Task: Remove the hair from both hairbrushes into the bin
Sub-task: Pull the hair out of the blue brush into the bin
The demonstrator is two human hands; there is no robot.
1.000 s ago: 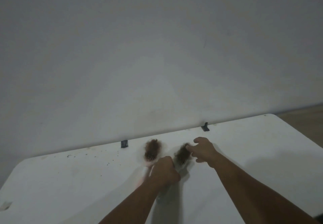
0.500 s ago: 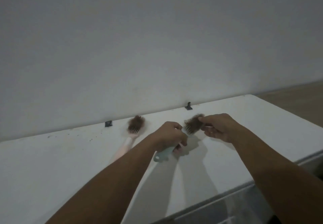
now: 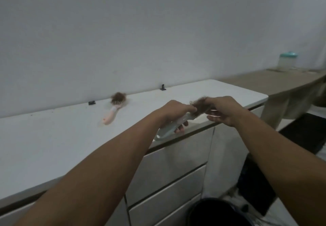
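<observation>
My left hand [image 3: 173, 110] grips the handle of a pale green hairbrush [image 3: 172, 128], held in the air over the front edge of the white counter [image 3: 53, 137]. A clump of brown hair [image 3: 200, 104] sits on its bristles, and the fingers of my right hand [image 3: 223, 110] pinch that clump. A pink hairbrush [image 3: 112, 111] lies on the counter near the wall, its head also full of brown hair. A dark round bin [image 3: 213, 211] stands on the floor below, partly cut off by the frame's bottom edge.
White drawers [image 3: 176, 172] front the counter under my hands. Two small black clips [image 3: 91, 102] sit at the counter's back edge. To the right runs a brown worktop [image 3: 264, 82] with a teal-lidded jar [image 3: 287, 61]. A dark mat [image 3: 303, 128] covers the floor.
Both hands have carried the green brush from the counter's middle out over its front edge. The view has swung right and down, bringing the drawers and bin into sight.
</observation>
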